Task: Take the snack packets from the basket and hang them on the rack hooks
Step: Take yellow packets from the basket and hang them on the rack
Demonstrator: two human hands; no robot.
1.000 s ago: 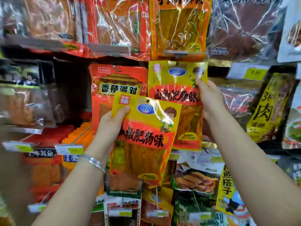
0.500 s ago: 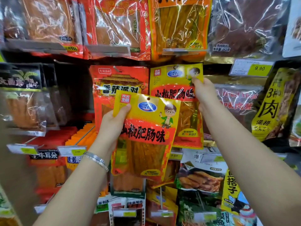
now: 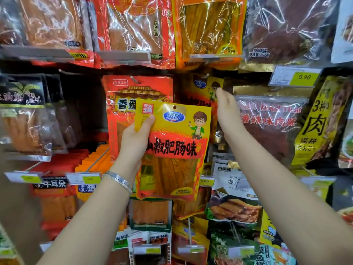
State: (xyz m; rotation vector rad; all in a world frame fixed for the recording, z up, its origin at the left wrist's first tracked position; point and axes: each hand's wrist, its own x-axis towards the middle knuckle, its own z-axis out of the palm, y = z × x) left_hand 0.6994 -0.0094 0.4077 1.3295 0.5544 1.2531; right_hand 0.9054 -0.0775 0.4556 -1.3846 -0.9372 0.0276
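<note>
a glossy yellow-and-red plastic snack packet (image 3: pixel 175 146), printed with a cartoon boy in glasses and punched with a small round hole near its top edge, is held upright in front of a crowded shop rack, just below and left of a matching packet (image 3: pixel 200 88) hanging from a thin metal hook (image 3: pixel 206 75). the person's left hand (image 3: pixel 133 140) grips the held packet by its left edge, thumb (image 3: pixel 150 120) pressed on the front near the top corner and the other fingers out of sight behind it; a silver bracelet (image 3: pixel 119 179) circles that wrist. the right hand (image 3: pixel 227 111) has hold of nothing, its fingers straight and close together, pointing up, with the fingertips (image 3: pixel 218 91) at the right edge of the matching packet beside its printed figure; motion blur leaves it unclear whether they touch. behind the held packet's upper left corner hangs a red packet with a palace-roof design (image 3: pixel 133 92). to the right of the right hand hang a clear-fronted packet of dark red dried meat (image 3: pixel 271 127) and, further right, a black-and-yellow packet with large characters (image 3: pixel 321 119), below a yellow price label reading 9.90 (image 3: pixel 303 77). a row of large shiny red and orange packets (image 3: pixel 208 29) fills the rack above.
</note>
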